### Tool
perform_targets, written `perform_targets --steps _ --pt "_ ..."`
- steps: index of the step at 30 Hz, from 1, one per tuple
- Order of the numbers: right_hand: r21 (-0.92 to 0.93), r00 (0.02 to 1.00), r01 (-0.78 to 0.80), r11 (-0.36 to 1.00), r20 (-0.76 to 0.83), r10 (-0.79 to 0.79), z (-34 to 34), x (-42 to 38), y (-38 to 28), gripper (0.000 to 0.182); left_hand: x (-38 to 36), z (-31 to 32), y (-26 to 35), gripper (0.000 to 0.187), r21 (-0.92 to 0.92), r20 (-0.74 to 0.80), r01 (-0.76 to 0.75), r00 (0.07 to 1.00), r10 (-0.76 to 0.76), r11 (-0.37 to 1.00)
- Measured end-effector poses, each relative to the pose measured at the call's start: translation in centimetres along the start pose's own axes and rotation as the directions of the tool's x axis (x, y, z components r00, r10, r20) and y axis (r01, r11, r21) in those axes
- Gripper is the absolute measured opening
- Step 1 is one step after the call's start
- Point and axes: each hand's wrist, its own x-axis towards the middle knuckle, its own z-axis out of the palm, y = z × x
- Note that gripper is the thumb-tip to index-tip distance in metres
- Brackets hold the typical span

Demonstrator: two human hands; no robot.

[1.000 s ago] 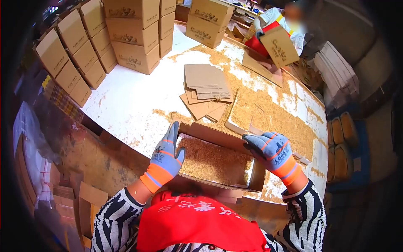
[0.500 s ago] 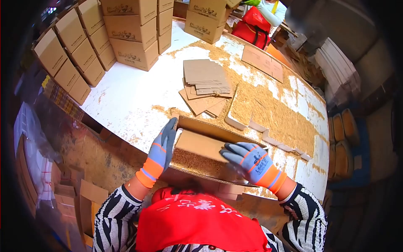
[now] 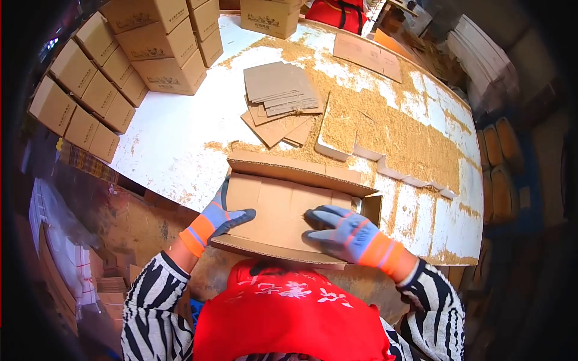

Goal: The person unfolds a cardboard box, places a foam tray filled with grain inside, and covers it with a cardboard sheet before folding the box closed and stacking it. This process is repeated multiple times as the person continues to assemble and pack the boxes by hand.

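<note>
Box (image 3: 301, 172) at the near edge of the counter (image 3: 174, 150), directly ahead of the wearer and between the two hands. Long axis runs left to right, roughly along that edge, right end slightly nearer the body. Cardboard sheet (image 3: 277, 207) lies flat within the box walls, its length on the same axis.

Left hand (image 3: 226, 213): at the left end, thumb over the sheet, fingers partly hidden beyond the end; cannot tell whether they pinch. Right hand (image 3: 337, 231): palm down near the right end, fingers spread and slightly bent on the sheet, nothing clasped. Right reaches farther in from its end; both touch.

Beyond the box, toward the counter's far edge: loose cardboard pieces (image 3: 280, 84). Crumb-covered blocks (image 3: 391, 135) lie to their right. Cartons (image 3: 168, 75) stand stacked toward the far left corner.
</note>
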Motion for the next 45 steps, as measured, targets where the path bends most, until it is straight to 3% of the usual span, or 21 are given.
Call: perform_targets --steps 2,3,4,6,8,9,10,12,14,18,20,22,24,30,34,36,39,40,41,42,45 --pt "-0.002 0.941 -0.128 0.992 -0.317 0.121 -3.9 -1.7 -1.4 0.053 0.5 -0.4 -0.3 0.082 -0.085 0.067 0.07 0.996 -0.064 0.994" --pt "0.075 0.803 -0.289 0.954 -0.523 0.284 -3.6 -4.3 -0.4 0.063 0.5 -0.2 -0.2 0.081 -0.081 0.055 0.081 0.996 -0.077 0.993" --pt "0.536 0.503 -0.298 0.79 -0.615 0.607 -2.8 -5.7 0.2 0.067 0.5 -0.2 0.2 0.08 -0.076 0.046 0.091 0.995 -0.087 0.993" --pt "0.918 0.381 -0.073 0.39 -0.336 0.861 -1.4 -7.2 1.6 0.073 0.6 -0.2 0.3 0.079 -0.061 0.039 0.091 0.995 -0.088 0.994" --pt "0.997 0.558 -0.068 -0.033 0.065 0.827 3.7 -8.0 4.3 0.075 0.8 -0.3 0.1 0.078 -0.045 0.053 0.068 0.996 -0.066 0.997" --pt "0.96 0.581 -0.247 0.135 0.035 0.813 3.9 -4.9 2.3 0.08 0.9 0.0 0.1 0.078 -0.082 0.051 0.077 0.996 -0.073 0.994" --pt "0.734 0.547 -0.482 0.478 -0.174 0.819 5.8 -3.6 1.7 0.084 0.8 0.2 0.2 0.078 -0.118 0.045 0.088 0.996 -0.084 0.989" --pt "0.912 0.505 -0.306 0.273 -0.087 0.859 7.9 -3.9 3.2 0.083 0.5 0.4 0.4 0.079 -0.14 0.024 0.126 0.992 -0.123 0.982" --pt "0.927 0.486 -0.338 0.161 0.025 0.874 7.0 -4.3 2.9 0.079 -0.3 0.5 0.6 0.08 -0.109 -0.012 0.193 0.981 -0.195 0.975" --pt "0.931 0.543 -0.285 0.226 -0.037 0.839 7.5 -6.3 4.9 0.065 -1.9 -0.1 -0.9 0.057 -0.631 -0.031 0.112 0.985 -0.169 0.768" --pt "0.932 0.577 -0.301 0.203 0.009 0.817 6.8 -6.4 4.6 0.059 -2.3 2.0 -6.2 0.048 -0.412 -0.214 0.062 0.963 -0.163 0.909" --pt "0.881 0.575 -0.367 0.3 -0.039 0.817 7.2 -5.9 4.5 0.057 -1.9 4.3 -7.0 0.049 -0.674 -0.168 0.042 0.964 -0.208 0.737" --pt "0.84 0.636 -0.348 0.416 -0.115 0.763 6.3 -4.1 4.5 0.054 -0.2 4.4 -17.3 0.054 -0.84 -0.106 0.023 0.973 -0.206 0.542" --pt "0.76 0.651 -0.501 0.415 0.014 0.759 3.3 13.6 1.6 0.037 6.0 -11.4 -19.7 0.048 -0.807 -0.422 -0.226 0.867 -0.265 0.546" --pt "0.951 0.783 -0.115 0.287 -0.091 0.616 10.3 27.6 4.4 0.067 8.4 -25.4 -28.0 0.046 -0.708 -0.633 -0.371 0.711 -0.307 0.601" --pt "0.97 0.787 -0.158 0.187 0.01 0.617 11.7 32.7 3.4 0.069 7.1 -29.1 -24.5 0.044 -0.757 -0.628 -0.609 0.576 -0.523 0.239" --pt "0.929 0.761 -0.248 0.273 0.013 0.649 15.6 37.0 4.2 0.08 9.7 -35.2 -43.8 0.043 -0.572 -0.775 -0.805 0.469 -0.424 0.156" --pt "0.894 0.691 -0.314 0.321 -0.018 0.723 17.4 37.4 5.1 0.085 8.9 -36.5 -45.5 0.043 -0.491 -0.815 -0.868 0.488 -0.312 -0.074" --pt "0.89 0.652 -0.277 0.361 -0.102 0.752 19.7 38.0 6.7 0.087 9.2 -35.2 -47.5 0.044 -0.51 -0.822 -0.838 0.408 -0.397 0.196" --pt "0.881 0.598 -0.259 0.396 -0.176 0.782 21.3 37.5 7.3 0.09 7.5 -32.6 -41.5 0.046 -0.539 -0.818 -0.719 0.322 -0.477 0.439" --pt "0.991 0.709 -0.136 -0.009 0.104 0.697 18.7 36.7 4.3 0.09 4.9 -28.7 -35.9 0.035 -0.628 -0.765 -0.456 0.212 -0.608 0.631"
